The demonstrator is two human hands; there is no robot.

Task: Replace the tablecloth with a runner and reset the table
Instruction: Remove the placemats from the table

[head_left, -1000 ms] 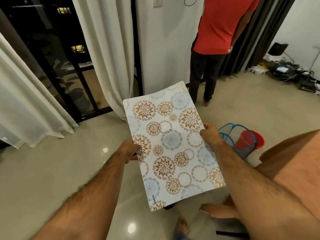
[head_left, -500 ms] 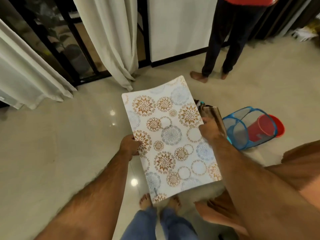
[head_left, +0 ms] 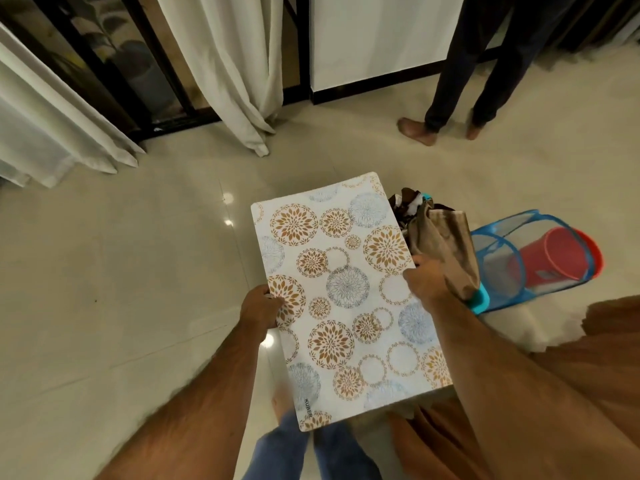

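Note:
I hold a white placemat [head_left: 346, 299] printed with brown and blue flower circles, flat in front of me above the floor. My left hand [head_left: 259, 306] grips its left edge and my right hand [head_left: 427, 278] grips its right edge. A brown cloth [head_left: 588, 358] hangs down at the lower right, under my right arm. Just beyond my right hand stands a teal basket [head_left: 479, 299] stuffed with brown and patterned fabric [head_left: 440, 237].
A blue mesh hamper [head_left: 502, 258] lies on its side with a red bucket [head_left: 557, 254] in it. Another person's legs [head_left: 457, 64] stand at the back right. Cream curtains [head_left: 235, 64] hang by dark glass doors. My feet [head_left: 280, 396] are on glossy tile.
My view has tilted down from the room to the floor. The placemat stays in both hands, and the basket of fabric has come into view behind my right hand.

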